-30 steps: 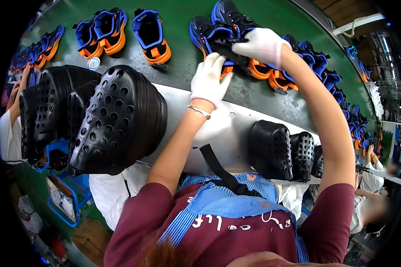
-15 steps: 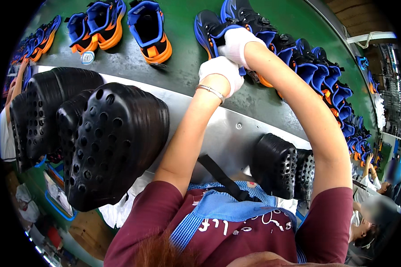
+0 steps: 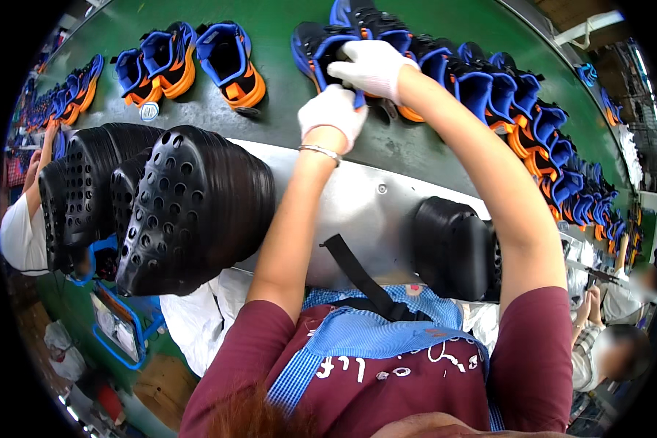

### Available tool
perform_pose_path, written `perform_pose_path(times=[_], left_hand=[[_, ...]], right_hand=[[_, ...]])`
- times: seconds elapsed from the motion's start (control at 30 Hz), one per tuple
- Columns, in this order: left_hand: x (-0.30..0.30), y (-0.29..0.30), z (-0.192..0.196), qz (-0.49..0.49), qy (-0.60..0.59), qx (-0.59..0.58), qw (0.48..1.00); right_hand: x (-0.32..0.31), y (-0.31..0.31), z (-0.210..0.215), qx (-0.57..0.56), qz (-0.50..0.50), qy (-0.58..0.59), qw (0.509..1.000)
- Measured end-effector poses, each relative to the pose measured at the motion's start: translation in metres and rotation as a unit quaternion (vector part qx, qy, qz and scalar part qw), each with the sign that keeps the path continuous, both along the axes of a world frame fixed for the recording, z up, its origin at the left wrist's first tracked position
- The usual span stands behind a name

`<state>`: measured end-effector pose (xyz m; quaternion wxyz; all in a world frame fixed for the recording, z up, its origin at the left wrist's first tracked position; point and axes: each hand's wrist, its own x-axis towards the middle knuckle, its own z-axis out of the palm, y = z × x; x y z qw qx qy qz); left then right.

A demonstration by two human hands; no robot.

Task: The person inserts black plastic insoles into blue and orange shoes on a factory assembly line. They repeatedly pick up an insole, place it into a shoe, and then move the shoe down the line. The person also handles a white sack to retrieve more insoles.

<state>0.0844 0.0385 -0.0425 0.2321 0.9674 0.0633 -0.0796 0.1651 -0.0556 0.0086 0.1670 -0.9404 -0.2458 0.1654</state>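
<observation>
A black and blue sneaker (image 3: 315, 52) with orange at the heel stands at the far side of the bench in front of me. My left hand (image 3: 333, 117), in a white glove, is closed at its heel end; the fingertips are partly hidden. Over the shoe's opening lies my right hand (image 3: 372, 67), also white-gloved, its thumb and fingers apart at the collar. Close behind is another sneaker (image 3: 361, 18) of the same kind. To the left stands a single sneaker (image 3: 230, 66), its orange heel toward me.
Stacked black perforated plastic shells (image 3: 197, 212) stand at the left of the metal ledge (image 3: 358, 197); a smaller stack (image 3: 449, 248) is at the right. Rows of sneakers (image 3: 515, 95) run along the green bench (image 3: 285, 18). Co-workers' arms (image 3: 47, 153) show at both sides.
Both hands have shifted slightly left in the picture, staying at the sneaker. My right hand's fingers have spread and now lie over the opening. The whole view has turned a little.
</observation>
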Motion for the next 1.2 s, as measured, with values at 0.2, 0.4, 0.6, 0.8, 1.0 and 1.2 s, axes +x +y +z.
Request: perform_pose_path(times=[0.2, 0.4, 0.6, 0.8, 1.0, 1.2], left_hand=[[0.006, 0.050, 0.002, 0.045, -0.126, 0.125, 0.983], [0.012, 0.001, 0.028, 0.074, -0.219, 0.245, 0.942], [0.096, -0.012, -0.034, -0.058, -0.167, 0.117, 0.977], [0.119, 0.007, -0.029, -0.128, -0.011, 0.071, 0.989], [0.072, -0.004, -0.033, -0.139, -0.098, 0.060, 0.984], [0.037, -0.020, -0.025, -0.183, -0.127, 0.074, 0.972]], right_hand=[[-0.081, -0.154, 0.072, 0.048, -0.017, -0.099, 0.994], [-0.202, -0.303, 0.097, -0.003, -0.288, -0.171, 0.942], [-0.314, -0.385, 0.095, -0.029, -0.382, -0.203, 0.901], [-0.371, -0.412, 0.042, -0.052, -0.472, -0.105, 0.874], [-0.395, -0.435, 0.003, -0.045, -0.465, -0.083, 0.880], [-0.393, -0.446, 0.000, -0.014, -0.433, -0.096, 0.896]])
